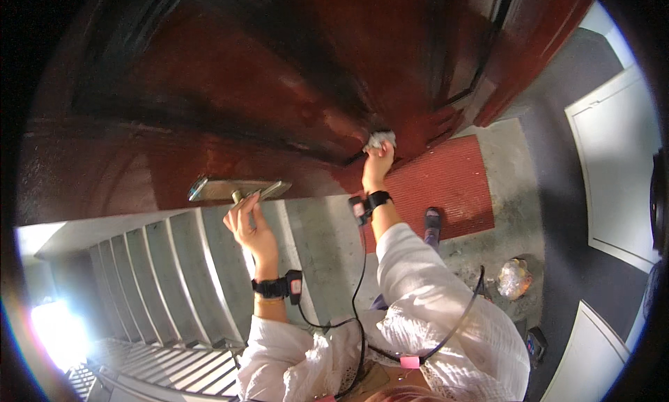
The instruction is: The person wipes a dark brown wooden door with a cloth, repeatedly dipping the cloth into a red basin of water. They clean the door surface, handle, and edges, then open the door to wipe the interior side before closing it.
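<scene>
A dark red panelled door (225, 88) fills the upper part of the view, its surface glossy. My left hand (253, 234) has its fingers around the lever handle (269, 189), which sits on a long brass-coloured door plate (217, 190) near the door's edge. Pinched in my right hand (378, 166) is a crumpled white cloth or tissue (380, 139), pressed to the door's lower panel moulding. My fingers partly hide both the handle and the cloth.
A red ribbed doormat (444, 187) lies on the concrete landing below. On the left, stairs (172, 276) run beside a metal railing (183, 368). A filled plastic bag (514, 279) stands by the right wall, under white panels (611, 161). Black cables (360, 297) hang between my wrists.
</scene>
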`<state>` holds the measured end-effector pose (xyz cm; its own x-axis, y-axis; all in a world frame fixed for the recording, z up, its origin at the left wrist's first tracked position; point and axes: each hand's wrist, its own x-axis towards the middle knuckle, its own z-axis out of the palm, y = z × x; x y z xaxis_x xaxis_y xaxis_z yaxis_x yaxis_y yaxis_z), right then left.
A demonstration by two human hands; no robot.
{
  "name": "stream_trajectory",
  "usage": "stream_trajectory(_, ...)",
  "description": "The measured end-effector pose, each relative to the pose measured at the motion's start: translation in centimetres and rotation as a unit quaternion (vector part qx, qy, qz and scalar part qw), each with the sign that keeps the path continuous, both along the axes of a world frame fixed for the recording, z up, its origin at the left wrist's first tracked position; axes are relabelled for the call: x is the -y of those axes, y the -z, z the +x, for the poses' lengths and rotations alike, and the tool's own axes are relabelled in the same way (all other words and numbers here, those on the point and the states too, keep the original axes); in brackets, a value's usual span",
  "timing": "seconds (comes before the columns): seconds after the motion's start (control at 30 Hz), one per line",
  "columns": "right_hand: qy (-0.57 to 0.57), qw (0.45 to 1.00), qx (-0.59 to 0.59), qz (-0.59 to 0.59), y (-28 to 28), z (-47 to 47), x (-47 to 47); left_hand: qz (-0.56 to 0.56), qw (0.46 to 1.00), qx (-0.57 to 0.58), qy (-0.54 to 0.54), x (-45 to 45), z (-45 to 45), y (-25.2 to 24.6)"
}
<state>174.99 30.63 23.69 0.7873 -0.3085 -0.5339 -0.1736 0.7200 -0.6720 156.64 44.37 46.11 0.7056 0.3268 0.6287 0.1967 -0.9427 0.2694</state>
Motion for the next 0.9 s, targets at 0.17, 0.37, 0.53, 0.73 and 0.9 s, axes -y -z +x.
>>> stream_trajectory(0.17, -0.046, 0.959, 0.143, -0.242, 1.2, -4.5, -4.8, -0.011, 1.0, 0.001, 0.012, 0.0, 0.2, 0.1)
stream_trajectory(0.37, -0.052, 0.808, 0.48, -0.337, -16.5, -3.7, -4.5, -0.022, 1.0, -0.008, 0.018, -0.1, 0.2, 0.1)
stream_trajectory(0.53, -0.009, 0.584, 0.696, -0.419, -31.9, 1.2, -2.4, -0.04, 0.999, 0.024, 0.027, -0.1, 0.5, 0.4)
stream_trajectory(0.73, 0.01, 0.567, 0.66, -0.492, -35.8, 0.9, -2.3, -0.045, 0.998, 0.048, 0.022, 0.0, 0.5, 0.8)
stream_trajectory(0.9, 0.068, 0.519, 0.681, -0.512, -33.6, 0.0, -1.0, -0.059, 0.997, 0.034, 0.028, -0.1, 0.5, 0.8)
